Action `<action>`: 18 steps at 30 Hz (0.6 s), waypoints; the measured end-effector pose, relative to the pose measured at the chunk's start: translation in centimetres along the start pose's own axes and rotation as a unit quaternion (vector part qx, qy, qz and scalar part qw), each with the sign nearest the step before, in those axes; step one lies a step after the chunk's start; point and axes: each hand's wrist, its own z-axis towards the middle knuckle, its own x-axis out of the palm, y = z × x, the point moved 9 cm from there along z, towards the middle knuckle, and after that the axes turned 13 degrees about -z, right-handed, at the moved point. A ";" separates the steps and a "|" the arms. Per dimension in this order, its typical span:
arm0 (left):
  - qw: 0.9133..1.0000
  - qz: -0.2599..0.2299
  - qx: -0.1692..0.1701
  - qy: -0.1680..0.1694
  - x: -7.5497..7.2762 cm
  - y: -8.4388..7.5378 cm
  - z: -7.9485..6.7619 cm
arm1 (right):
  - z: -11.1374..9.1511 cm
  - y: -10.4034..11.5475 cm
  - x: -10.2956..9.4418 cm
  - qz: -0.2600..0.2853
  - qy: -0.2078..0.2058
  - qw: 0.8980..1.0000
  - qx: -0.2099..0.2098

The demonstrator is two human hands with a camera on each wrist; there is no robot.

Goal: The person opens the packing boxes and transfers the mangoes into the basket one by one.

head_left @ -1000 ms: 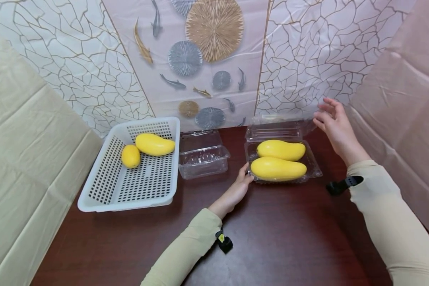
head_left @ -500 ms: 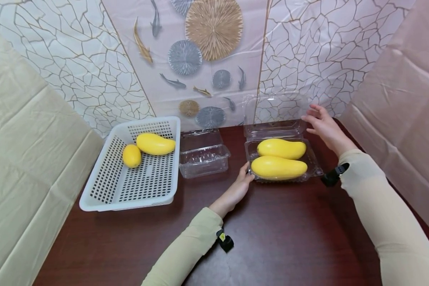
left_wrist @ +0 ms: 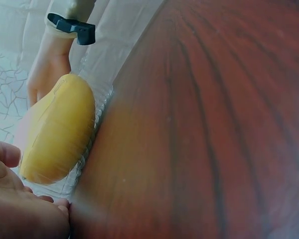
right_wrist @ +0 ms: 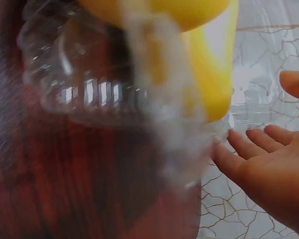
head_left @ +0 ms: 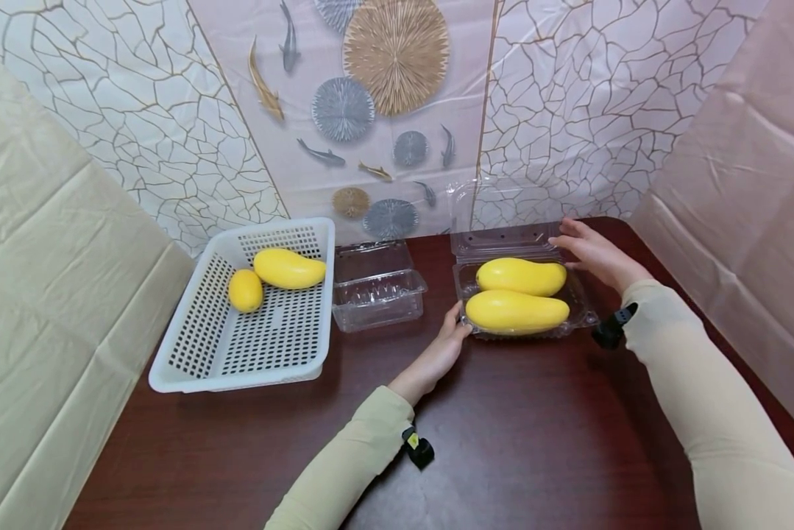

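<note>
Clear container (head_left: 578,303), lid (head_left: 502,237) raised, two yellow fruits (head_left: 517,312) inside: near tabletop's (head_left: 516,427) far edge, toward right corner. Left hand (head_left: 438,347) at container's near left corner; cannot tell if pinching. Right hand (head_left: 597,255) wide, beside lid. Weak bracing could let container slide.

No readable text or labels.

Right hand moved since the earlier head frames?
Yes. Against the gold disc printed on the wall, the right hand has shifted left and slightly lower in the head view.
</note>
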 end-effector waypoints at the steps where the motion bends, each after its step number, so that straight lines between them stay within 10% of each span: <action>1: 1.000 0.001 0.000 0.000 0.0 0.0 0.0 | -0.4 0.3 0.3 -0.001 0.011 1.000 -0.005; 18: 1.000 0.009 0.002 -0.009 0.1 0.3 0.1 | -3.5 -1.7 3.2 0.059 0.084 0.994 -0.047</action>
